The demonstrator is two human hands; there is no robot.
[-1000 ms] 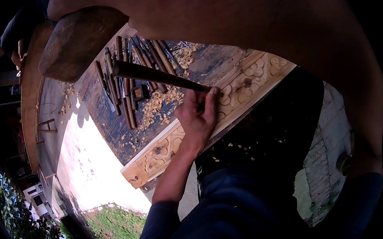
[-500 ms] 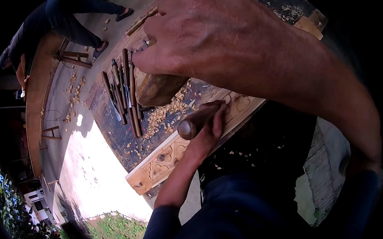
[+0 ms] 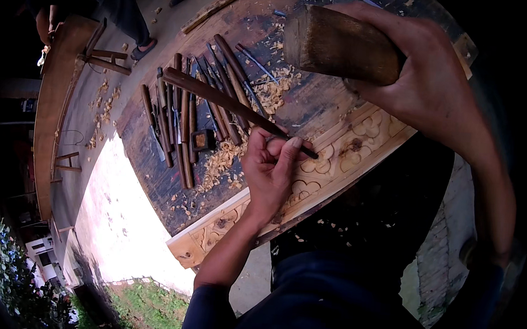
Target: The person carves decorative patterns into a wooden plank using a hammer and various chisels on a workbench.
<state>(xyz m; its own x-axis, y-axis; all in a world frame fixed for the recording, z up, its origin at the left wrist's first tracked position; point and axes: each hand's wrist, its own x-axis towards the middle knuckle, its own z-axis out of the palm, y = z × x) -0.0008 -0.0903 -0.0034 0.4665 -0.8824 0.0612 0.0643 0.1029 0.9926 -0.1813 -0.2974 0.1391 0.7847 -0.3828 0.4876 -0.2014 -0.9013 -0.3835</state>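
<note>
My left hand (image 3: 270,171) grips a long wooden-handled chisel (image 3: 225,101), its tip set on the carved pale wooden plank (image 3: 337,163) that lies along the near edge of the dark workbench (image 3: 153,175). My right hand (image 3: 431,78) holds a wooden mallet (image 3: 339,44) raised above and to the right of the chisel. The plank shows scrolled floral relief. The mallet's handle is hidden inside my fist.
Several more chisels (image 3: 180,128) lie in a row on the bench to the left, among wood shavings (image 3: 224,159). Another person (image 3: 110,1) stands at the far left by a wooden frame (image 3: 55,89). Grass and sunlit ground lie below the bench.
The mallet has lifted up and to the right, away from the chisel's butt. My left hand still holds the chisel on the plank, now angled lower with its handle pointing up-left.
</note>
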